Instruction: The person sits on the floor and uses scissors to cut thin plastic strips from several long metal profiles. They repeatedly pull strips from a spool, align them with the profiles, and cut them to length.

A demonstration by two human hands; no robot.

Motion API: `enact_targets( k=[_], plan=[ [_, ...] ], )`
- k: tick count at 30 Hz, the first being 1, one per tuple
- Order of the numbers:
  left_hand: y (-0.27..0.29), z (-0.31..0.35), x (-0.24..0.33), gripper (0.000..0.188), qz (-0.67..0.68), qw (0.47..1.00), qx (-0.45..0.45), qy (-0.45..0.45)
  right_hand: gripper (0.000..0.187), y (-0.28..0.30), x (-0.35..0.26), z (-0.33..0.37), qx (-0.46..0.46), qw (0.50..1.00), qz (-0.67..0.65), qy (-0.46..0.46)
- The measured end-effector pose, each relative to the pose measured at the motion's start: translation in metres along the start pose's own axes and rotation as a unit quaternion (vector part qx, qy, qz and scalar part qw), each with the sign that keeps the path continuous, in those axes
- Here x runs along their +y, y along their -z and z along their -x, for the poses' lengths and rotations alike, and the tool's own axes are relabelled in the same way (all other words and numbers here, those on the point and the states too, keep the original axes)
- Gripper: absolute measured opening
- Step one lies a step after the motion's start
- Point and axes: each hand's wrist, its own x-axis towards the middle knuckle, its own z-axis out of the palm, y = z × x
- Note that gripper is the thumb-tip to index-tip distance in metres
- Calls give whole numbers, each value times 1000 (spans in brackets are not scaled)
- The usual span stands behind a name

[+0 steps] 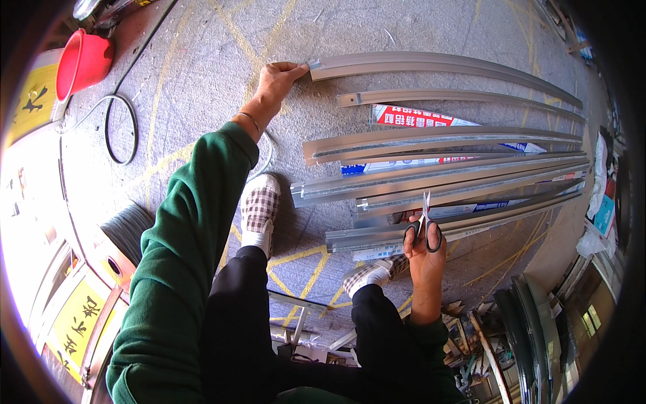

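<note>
Left fingers (295,70) pinched the left end of one strip (431,65), long and grey-brown, farthest of at least six on the floor (208,101); right fingers (409,245) gripped one pair of black-handled scissors (424,217). One red bucket (96,60) stood far left.

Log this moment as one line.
Left hand: touching left end of farthest metal profile; right hand: holding black-handled scissors; floor: more metal profiles; upper left: red bucket
</note>
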Motion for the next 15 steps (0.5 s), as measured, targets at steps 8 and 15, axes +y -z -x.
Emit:
enact_targets(
  k=[8, 15],
  plan=[
    [-1, 0, -2, 25, 4, 1000, 3, 0, 49, -1, -2, 1, 2, 1000, 12, -4],
    [-3, 1, 1, 26, -12, 1000, 12, -8, 46, -3, -2, 0, 1, 1000, 6, 2]
  ],
)
